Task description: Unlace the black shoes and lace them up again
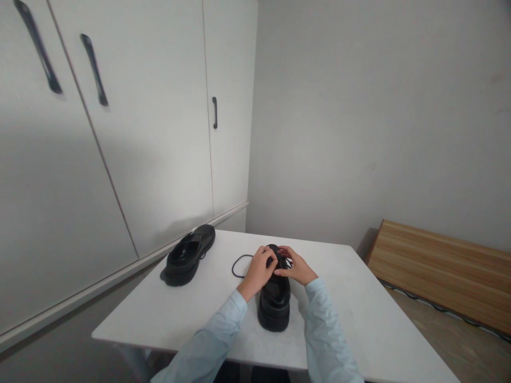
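Surface: white table, sitting by cabinet doors.
Shoe: lying lengthwise, heel twd camera.
L hand: curling, pinching lace.
R hand: pinching lace at shoe top.
2nd shoe: lying well apart, left.

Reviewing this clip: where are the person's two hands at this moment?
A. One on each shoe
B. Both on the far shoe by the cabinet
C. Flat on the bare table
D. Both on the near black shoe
D: the left hand and right hand both rest on the near black shoe, at its laces; the other shoe lies untouched.
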A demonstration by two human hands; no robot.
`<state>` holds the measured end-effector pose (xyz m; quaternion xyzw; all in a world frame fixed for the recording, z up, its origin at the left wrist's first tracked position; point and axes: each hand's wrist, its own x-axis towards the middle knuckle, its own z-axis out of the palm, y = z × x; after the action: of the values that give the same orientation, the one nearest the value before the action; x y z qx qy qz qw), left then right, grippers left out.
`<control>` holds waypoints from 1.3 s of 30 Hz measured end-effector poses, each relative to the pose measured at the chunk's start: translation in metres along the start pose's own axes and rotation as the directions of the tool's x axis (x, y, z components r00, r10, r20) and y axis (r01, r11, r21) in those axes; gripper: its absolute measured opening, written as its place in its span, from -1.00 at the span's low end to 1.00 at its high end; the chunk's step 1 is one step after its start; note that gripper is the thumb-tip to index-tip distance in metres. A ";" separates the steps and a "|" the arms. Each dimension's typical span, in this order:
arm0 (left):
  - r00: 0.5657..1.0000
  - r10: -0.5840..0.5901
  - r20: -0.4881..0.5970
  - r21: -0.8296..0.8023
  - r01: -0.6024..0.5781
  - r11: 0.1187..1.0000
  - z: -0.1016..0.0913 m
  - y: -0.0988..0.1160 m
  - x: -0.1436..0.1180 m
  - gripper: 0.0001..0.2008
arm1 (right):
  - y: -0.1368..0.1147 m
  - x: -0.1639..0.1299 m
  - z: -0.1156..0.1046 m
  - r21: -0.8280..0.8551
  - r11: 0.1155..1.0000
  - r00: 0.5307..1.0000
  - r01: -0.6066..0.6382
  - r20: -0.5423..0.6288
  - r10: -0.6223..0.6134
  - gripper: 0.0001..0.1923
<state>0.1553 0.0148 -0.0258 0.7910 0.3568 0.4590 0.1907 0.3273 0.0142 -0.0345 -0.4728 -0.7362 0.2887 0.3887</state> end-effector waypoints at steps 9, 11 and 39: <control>0.986 -0.151 -0.071 -0.397 0.111 0.911 -0.029 -0.002 0.017 -0.88 | -0.002 0.000 0.002 -0.025 0.998 0.998 -0.056 0.003 0.056 -0.26; 0.979 -0.196 -0.051 -0.535 0.139 0.834 -0.037 -0.003 0.022 -0.84 | -0.001 0.000 0.002 -0.034 0.997 0.998 -0.066 0.003 0.067 -0.26; 0.963 -0.220 -0.153 -0.618 0.081 0.782 -0.084 0.005 0.024 -0.78 | -0.006 -0.002 -0.002 -0.033 0.988 0.987 -0.154 0.040 0.155 -0.28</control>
<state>0.0922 0.0270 0.0340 0.6020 0.2718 0.6154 0.4302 0.3263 0.0104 -0.0288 -0.5279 -0.7096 0.3169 0.3425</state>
